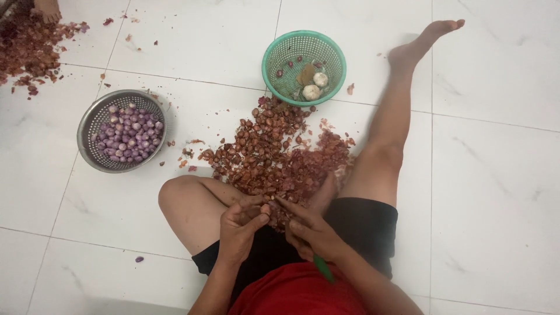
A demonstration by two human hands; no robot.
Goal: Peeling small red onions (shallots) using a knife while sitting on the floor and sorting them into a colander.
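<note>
Reddish shallot skins (274,154) lie heaped on the white tile floor (490,175) between the person's legs; just above the lap, left hand (240,224) pinches a shallot (265,209), right hand (309,230) grips a green-handled knife (322,268), near a steel colander of peeled shallots (121,131)

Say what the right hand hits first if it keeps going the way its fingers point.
The right hand points up and left, so it likely first meets the small shallot pinched by the left hand. Past that lies the pile of shallot skins. Depth is unclear.
</note>
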